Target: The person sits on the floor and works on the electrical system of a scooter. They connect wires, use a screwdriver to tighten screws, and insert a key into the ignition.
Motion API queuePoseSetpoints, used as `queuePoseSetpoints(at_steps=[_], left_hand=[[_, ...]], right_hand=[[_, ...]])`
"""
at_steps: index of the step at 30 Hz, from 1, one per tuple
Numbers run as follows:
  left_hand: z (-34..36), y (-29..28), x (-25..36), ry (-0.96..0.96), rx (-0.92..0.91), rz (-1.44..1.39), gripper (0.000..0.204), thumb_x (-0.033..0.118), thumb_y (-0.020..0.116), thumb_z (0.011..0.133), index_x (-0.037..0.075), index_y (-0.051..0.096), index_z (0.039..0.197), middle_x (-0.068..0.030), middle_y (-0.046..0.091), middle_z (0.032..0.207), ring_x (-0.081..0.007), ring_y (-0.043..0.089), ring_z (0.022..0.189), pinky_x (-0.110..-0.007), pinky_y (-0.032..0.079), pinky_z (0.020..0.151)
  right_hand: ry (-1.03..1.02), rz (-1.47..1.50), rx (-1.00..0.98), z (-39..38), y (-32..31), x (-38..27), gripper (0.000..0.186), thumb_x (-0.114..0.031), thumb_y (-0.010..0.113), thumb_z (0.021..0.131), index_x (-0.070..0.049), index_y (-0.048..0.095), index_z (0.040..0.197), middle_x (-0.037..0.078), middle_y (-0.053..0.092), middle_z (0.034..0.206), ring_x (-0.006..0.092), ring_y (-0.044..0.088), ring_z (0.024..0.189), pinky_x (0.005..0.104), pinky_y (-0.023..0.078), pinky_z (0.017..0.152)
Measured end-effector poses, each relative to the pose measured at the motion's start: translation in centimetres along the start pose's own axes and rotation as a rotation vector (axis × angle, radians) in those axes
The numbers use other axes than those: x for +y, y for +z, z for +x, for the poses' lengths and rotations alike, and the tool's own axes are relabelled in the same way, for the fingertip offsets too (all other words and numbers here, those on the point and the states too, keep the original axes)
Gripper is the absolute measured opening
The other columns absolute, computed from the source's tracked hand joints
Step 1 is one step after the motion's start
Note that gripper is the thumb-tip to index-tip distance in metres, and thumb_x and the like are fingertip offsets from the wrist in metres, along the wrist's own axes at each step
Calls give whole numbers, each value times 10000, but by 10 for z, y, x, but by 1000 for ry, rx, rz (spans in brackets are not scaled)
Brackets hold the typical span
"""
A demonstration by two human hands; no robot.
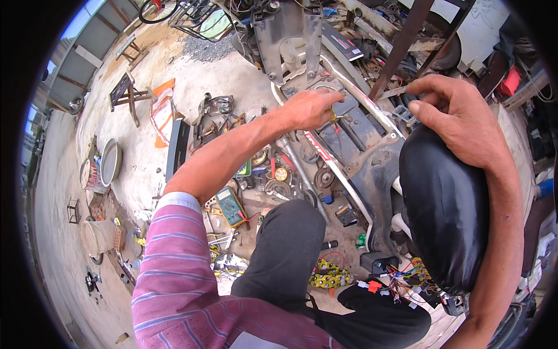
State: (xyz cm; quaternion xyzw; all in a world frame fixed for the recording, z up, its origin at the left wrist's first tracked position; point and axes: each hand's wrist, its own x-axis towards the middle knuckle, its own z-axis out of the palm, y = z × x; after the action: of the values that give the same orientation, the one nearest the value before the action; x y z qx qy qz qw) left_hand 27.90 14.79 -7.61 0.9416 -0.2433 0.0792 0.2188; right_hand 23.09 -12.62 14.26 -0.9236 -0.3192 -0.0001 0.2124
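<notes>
Head view: multimeter (231,206) and tools (273,166) clutter ground beside vehicle frame (381,167).

Bright outdoor daylight, w/ pale concrete ground (136,156) nearly washed out & glossy black padded seat (442,209) showing soft glare streaks. Cluttered upper R is darker, shaded in spots; centre's fairly sharp, far L bits soft. Strong fisheye: grey panel fence (96,49) bows, blk vignette both sides.

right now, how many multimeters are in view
1: the yellow-edged digital multimeter, lying to the left of the person's raised left knee. Others may be hidden.
</notes>
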Motion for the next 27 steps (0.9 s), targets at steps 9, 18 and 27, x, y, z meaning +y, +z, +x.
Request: queuePoseSetpoints(at_steps=[9,18,27], left_hand=[[18,6,2,-97,9,98,286,301,643,934,91,667,1127,-194,729,884,-411,709,857,-526,540,755],[35,-3,-18,230,-61,-30,300,224,630,949,81,634,1213,-169,724,1013,-378,689,974,-483,532,827],[53,64,20,-461,623,-1184,192,165,580,1022,-9,662,1034,-7,541,643,-84,480,523,-255,391,483]], right_hand=[[-28,-9,-16,1,0,4,324,-227,704,906,30,735,1102,151,749,817,212,692,723,365,539,715],[-25,-25,-9,1,-2,4,359,-246,708,900,26,734,1132,159,757,859,214,702,756,364,544,733],[36,-8,-75,1,-1,-1,326,-182,689,948,47,684,1180,29,647,836,88,583,795,282,489,746]])
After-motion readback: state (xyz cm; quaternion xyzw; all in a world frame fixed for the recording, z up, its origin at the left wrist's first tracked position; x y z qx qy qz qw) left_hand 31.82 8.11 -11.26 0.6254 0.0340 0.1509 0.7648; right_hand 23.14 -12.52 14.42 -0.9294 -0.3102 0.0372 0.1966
